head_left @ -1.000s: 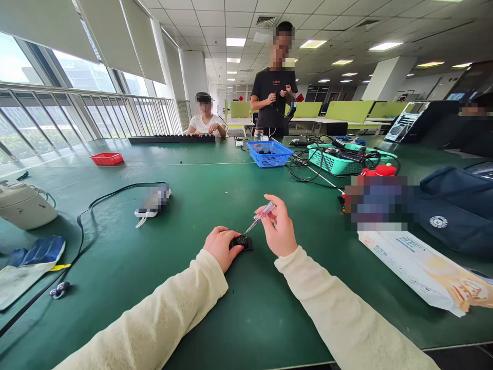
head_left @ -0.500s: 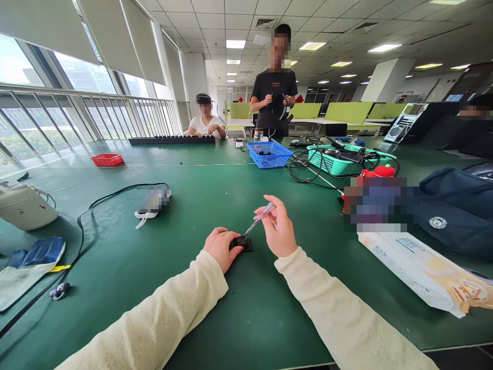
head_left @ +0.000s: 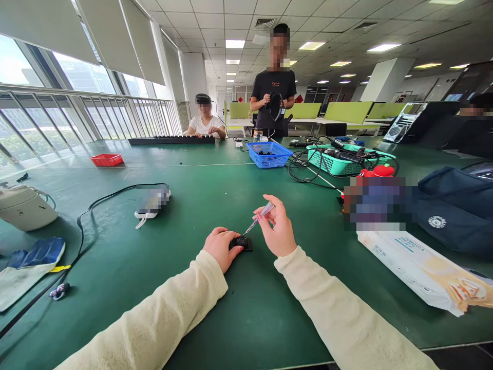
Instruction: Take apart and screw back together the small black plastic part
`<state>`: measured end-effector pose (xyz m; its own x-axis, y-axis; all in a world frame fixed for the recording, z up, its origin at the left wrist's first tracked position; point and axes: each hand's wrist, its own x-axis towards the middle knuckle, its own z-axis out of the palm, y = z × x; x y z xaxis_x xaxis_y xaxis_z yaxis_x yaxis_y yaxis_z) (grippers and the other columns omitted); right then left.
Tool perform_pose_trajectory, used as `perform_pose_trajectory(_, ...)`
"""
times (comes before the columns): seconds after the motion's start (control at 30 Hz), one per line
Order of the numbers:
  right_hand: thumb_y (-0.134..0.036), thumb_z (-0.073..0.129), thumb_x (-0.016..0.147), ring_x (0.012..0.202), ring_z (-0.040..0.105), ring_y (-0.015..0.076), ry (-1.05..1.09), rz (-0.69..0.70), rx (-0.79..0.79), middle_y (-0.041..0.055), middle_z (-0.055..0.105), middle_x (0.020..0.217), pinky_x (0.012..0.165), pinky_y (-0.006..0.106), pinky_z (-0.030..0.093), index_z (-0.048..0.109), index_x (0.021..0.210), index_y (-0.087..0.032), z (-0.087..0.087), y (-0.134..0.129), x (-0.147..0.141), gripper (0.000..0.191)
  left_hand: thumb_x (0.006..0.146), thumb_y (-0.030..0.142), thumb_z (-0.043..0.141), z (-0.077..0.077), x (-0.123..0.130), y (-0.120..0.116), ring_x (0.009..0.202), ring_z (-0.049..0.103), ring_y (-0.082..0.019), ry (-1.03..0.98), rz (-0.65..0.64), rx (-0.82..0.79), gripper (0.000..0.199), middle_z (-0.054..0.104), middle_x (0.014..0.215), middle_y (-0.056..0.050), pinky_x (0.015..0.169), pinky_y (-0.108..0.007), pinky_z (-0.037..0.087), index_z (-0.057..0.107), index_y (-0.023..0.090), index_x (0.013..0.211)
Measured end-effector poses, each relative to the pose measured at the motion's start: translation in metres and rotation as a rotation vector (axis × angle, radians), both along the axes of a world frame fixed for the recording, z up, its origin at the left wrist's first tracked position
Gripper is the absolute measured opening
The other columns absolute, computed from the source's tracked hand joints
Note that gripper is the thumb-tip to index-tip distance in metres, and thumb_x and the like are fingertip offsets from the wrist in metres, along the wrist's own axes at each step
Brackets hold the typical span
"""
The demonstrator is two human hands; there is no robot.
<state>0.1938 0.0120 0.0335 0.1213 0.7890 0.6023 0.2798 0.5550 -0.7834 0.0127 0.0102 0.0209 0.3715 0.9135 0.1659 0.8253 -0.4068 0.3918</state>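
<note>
My left hand [head_left: 221, 247] is closed round the left side of a small black part [head_left: 242, 242] that lies on the green table. Its thumb and fingers pin the part down; what they cover is hidden. In my right hand [head_left: 278, 226] is a slim screwdriver [head_left: 265, 209] with a clear handle, gripped between thumb and fingers. The shaft slants down to the left, and its tip meets the top of the black part, or sits just above it; I cannot tell which. A flat black edge of the part shows on its right.
Beyond my hands stand a blue basket [head_left: 268, 155], a green basket [head_left: 335, 163] heaped with cables, and a red tray [head_left: 107, 160]. A white packet [head_left: 408, 262] and dark bag [head_left: 454, 216] lie right. A kettle-like pot [head_left: 25, 206] sits left. Two people face me across the table.
My right hand and the screwdriver have barely shifted; the left hand keeps its place on the black part. Across the table, the standing person's hands moved slightly on the black headset-like object.
</note>
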Motion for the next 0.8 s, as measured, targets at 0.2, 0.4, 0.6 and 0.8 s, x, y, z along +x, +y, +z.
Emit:
perform_pose_trajectory(0.2, -0.026, 0.054, 0.088, 0.077, 0.070, 0.0170, 0.012, -0.002, -0.011, 0.0032, 0.069, 0.090, 0.080, 0.038, 0.059, 0.044, 0.127, -0.024, -0.0003, 0.0019, 0.0007, 0.040, 0.084, 0.029, 0.064, 0.0016, 0.0011, -0.0007, 0.122, 0.051, -0.031, 0.025, 0.010, -0.016, 0.031, 0.073, 0.111, -0.008, 0.108, -0.047, 0.040, 0.069, 0.019, 0.112)
perform_pose_trajectory(0.4, -0.026, 0.054, 0.087, 0.075, 0.068, 0.0162, 0.001, -0.034, -0.008, 0.0016, 0.067, 0.086, 0.077, 0.037, 0.058, 0.045, 0.125, -0.024, -0.0003, 0.0033, 0.0007, 0.039, 0.085, 0.030, 0.064, 0.0047, 0.0020, -0.0020, 0.123, 0.051, -0.030, 0.041, 0.012, -0.026, 0.031, 0.073, 0.112, -0.008, 0.109, -0.046, 0.040, 0.069, 0.019, 0.113)
perform_pose_trajectory(0.6, -0.026, 0.057, 0.086, 0.074, 0.068, 0.0162, -0.003, -0.038, -0.010, 0.0016, 0.068, 0.086, 0.078, 0.036, 0.058, 0.047, 0.125, -0.025, -0.0010, 0.0032, 0.0010, 0.040, 0.085, 0.030, 0.064, 0.0070, 0.0027, -0.0030, 0.124, 0.050, -0.031, 0.051, 0.016, -0.039, 0.032, 0.073, 0.113, -0.009, 0.110, -0.046, 0.040, 0.069, 0.017, 0.114)
perform_pose_trajectory(0.8, -0.033, 0.054, 0.091, 0.078, 0.070, 0.0171, -0.026, -0.033, -0.017, 0.0025, 0.069, 0.087, 0.080, 0.036, 0.058, 0.049, 0.127, -0.024, 0.0023, 0.0018, 0.0024, 0.037, 0.086, 0.030, 0.063, 0.0054, 0.0025, -0.0025, 0.124, 0.050, -0.031, 0.056, 0.017, -0.035, 0.032, 0.072, 0.114, -0.008, 0.109, -0.045, 0.041, 0.068, 0.017, 0.115)
